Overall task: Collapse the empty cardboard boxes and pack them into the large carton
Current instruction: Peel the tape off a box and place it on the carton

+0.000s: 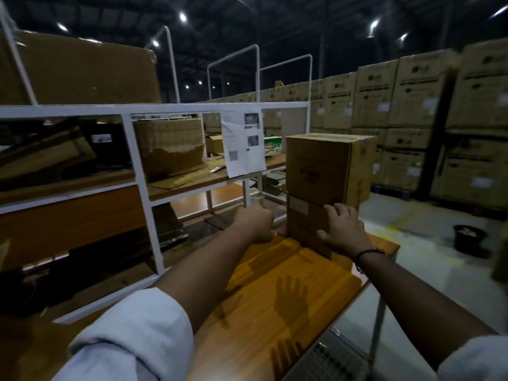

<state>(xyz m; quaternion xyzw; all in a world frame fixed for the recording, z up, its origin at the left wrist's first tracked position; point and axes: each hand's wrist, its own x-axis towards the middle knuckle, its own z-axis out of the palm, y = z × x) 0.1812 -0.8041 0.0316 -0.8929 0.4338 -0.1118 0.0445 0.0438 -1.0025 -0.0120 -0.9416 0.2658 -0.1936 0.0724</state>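
Centrally, right hand [343, 229] lies flat, fingers spread, against the lower cardboard box [302, 218] on the counter [275, 284]; left hand [254, 224] blurred, grip indeterminable.

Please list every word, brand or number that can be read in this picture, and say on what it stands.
"LG", faint, on the stacked cartons at the right.
Paper sheet on the white rack: print too small to read.
Upper box: dark print, blurred.
Label on the lower box: unreadable.
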